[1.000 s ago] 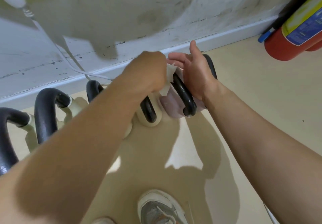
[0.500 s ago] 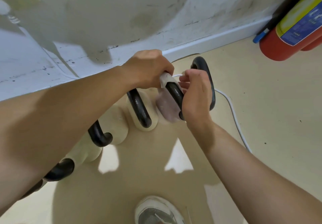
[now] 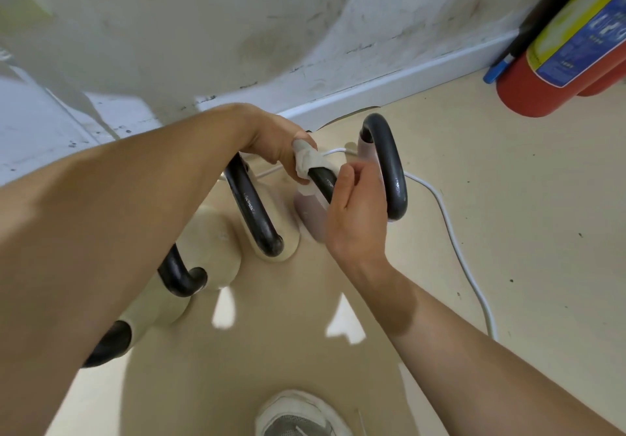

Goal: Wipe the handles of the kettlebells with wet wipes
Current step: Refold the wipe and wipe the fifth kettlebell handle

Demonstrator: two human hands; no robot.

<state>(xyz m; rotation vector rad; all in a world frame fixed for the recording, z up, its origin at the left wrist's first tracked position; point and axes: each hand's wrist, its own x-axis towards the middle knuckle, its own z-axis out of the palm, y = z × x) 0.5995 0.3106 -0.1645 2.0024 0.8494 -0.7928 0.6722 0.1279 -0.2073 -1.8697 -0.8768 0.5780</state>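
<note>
Pinching wet wipe (image 3: 306,161) round handle (image 3: 324,180), left hand (image 3: 271,137), handle slanting toward wall (image 3: 203,29).

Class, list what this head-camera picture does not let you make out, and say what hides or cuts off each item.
Head view:
Black curved handle: the wiped stretch is hidden under the grey wet wipe and left hand.
Pale pink kettlebell body: largely behind the right hand.
Red fire extinguisher: cut off by the right edge; label blurred.
White shoe: cut by the bottom edge.

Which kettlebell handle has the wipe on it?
Second handle from the right, on a pink kettlebell: left hand wraps the wet wipe round it, right hand grips it. Other handles are bare.
</note>
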